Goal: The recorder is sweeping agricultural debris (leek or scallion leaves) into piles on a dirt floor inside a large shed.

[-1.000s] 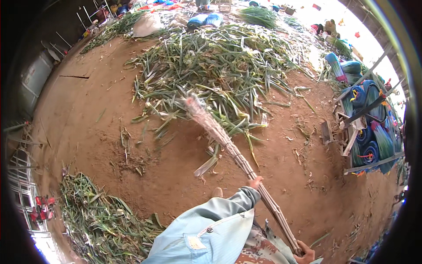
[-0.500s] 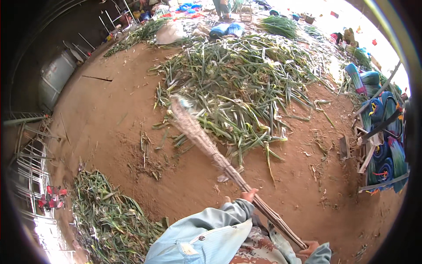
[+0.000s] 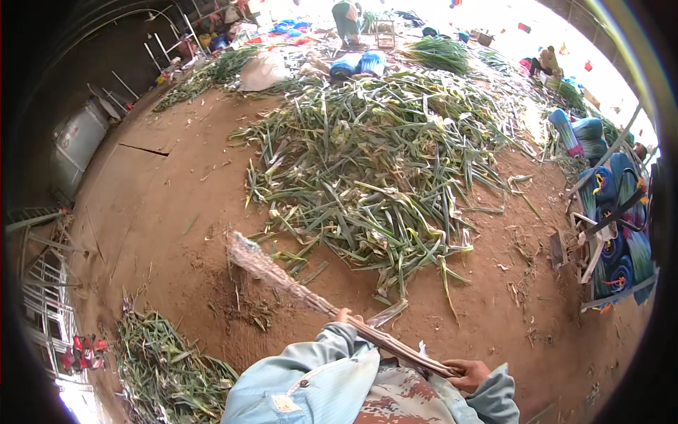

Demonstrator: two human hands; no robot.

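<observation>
I hold a long straw broom [image 3: 321,305] slantwise in front of me. My left hand [image 3: 344,317] is wrapped round its middle, and my right hand [image 3: 467,375] grips the handle's end at the lower right. The pale, frayed sweeping end points to the upper left, over brown dirt ground beside some loose scraps. Just beyond the broom lies a wide heap of green-and-white leafy stalks [image 3: 381,162], like spring onion trimmings. A smaller pile of green trimmings [image 3: 173,367] is at the lower left.
A cart [image 3: 592,272] loaded with blue-wrapped bundles stands on the right. Metal racks [image 3: 48,290] line the left side. Behind the heap are blue rolls [image 3: 358,63], green stalks [image 3: 438,54] and a bending person [image 3: 346,21]; another person [image 3: 546,62] is at the far right.
The broom's sweeping end has swung left and toward me, away from the big heap's edge. Both hands have shifted left with it, keeping their grip, and the right has risen.
</observation>
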